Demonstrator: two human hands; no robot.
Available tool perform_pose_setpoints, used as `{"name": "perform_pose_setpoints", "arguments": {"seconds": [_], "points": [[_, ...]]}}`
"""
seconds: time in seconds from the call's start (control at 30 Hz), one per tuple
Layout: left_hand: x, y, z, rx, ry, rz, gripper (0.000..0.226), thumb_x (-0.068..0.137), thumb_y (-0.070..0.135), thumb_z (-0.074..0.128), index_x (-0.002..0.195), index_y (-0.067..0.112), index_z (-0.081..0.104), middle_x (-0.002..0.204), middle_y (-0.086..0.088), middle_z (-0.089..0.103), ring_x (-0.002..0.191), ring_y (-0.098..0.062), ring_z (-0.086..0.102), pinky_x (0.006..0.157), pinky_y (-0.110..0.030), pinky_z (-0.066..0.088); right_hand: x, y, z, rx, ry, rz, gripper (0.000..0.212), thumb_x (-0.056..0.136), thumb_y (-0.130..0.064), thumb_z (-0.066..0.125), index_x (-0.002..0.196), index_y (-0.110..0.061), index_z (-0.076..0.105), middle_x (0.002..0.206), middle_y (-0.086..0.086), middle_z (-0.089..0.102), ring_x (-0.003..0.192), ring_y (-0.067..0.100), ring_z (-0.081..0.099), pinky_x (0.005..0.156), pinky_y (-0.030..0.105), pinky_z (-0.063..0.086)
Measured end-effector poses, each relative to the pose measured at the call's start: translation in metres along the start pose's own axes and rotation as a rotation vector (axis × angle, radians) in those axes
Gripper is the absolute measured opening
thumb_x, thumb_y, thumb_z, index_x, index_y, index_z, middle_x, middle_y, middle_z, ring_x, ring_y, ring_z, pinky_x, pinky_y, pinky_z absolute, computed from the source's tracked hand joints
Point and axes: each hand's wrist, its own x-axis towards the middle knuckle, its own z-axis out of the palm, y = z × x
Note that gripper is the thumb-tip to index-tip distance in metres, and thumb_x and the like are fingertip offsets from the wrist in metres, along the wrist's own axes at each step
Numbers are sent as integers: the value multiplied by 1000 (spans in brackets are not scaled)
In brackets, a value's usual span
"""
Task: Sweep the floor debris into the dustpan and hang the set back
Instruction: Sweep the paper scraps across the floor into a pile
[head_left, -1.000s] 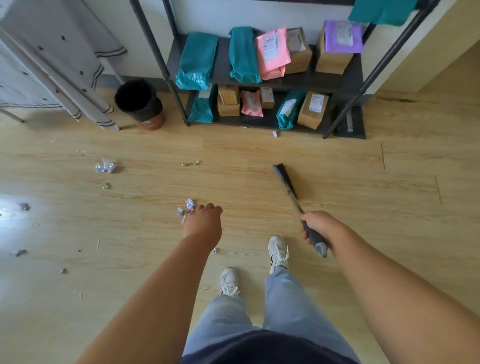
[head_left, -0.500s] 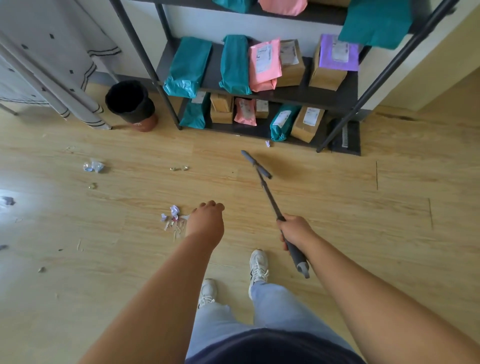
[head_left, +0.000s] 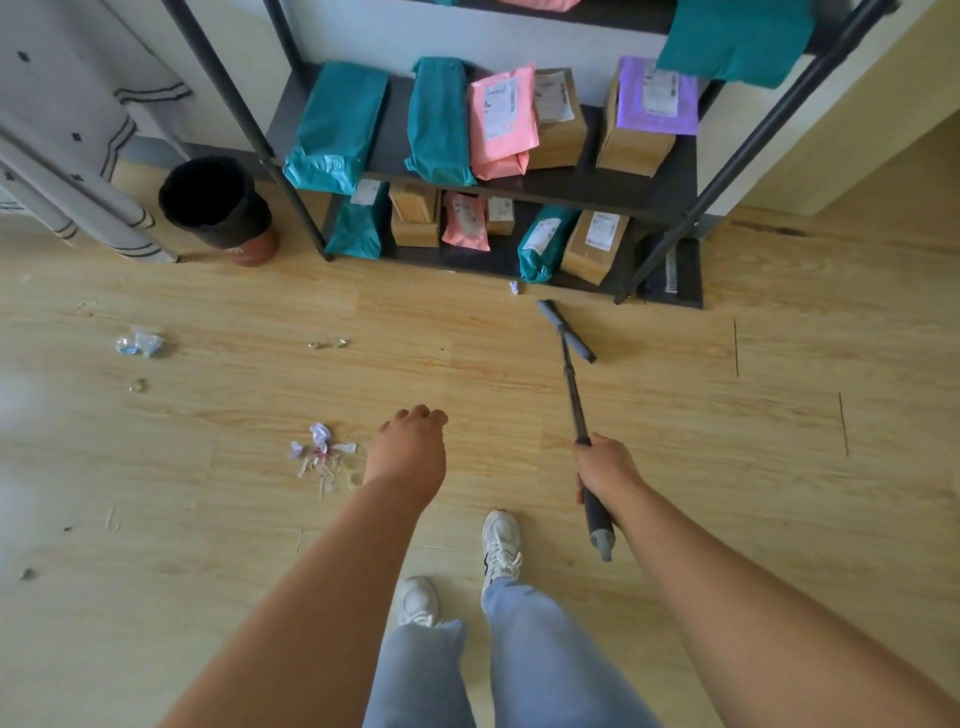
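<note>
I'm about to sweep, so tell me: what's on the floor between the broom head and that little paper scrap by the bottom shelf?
Nothing. In the head view, bare wooden floor separates the broom head from the paper scrap.

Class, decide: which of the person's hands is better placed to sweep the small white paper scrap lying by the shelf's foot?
Right. The right hand already grips the grey long-handled broom, whose head lies near that white paper scrap; the left hand is empty.

The broom (head_left: 566, 332) head has swung right, nearer the shelf (head_left: 649, 187).
</note>
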Motion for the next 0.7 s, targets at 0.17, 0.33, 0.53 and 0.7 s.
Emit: {"name": "perform_pose_setpoints", "arguments": {"seconds": [0.17,0.33,0.53,0.7], "points": [[7,-16,19,16,-5,61,44,96,8,41,138,20,47,132,1,53,121,-21,47,95,-33,41,1,12,36,-5,28,-24,38,100,-19,36,136,-18,49,84,12,60,43,24,54,34,18,39],[-1,-44,45,63,-2,131,45,97,9,40,140,21,43,134,3,51,123,-20,45,98,-30,37,-9,39,86,-12,76,-49,47,99,-25,37,146,-23,40,96,7,65,52,28,62,44,30,53],[-6,-69,76,88,22,146,43,97,11,41,138,23,45,131,5,52,121,-19,46,96,-30,38,1,59,116,-12,72,-34,52,101,-23,38,152,-26,29,111,7,64,40,19,56,32,19,41],[7,-73,96,61,26,144,44,97,12,41,140,23,43,134,5,51,123,-18,45,99,-30,38,26,60,131,11,30,-25,54,103,-22,39,154,-28,23,124,5,59,44,19,57,32,19,40]]}}
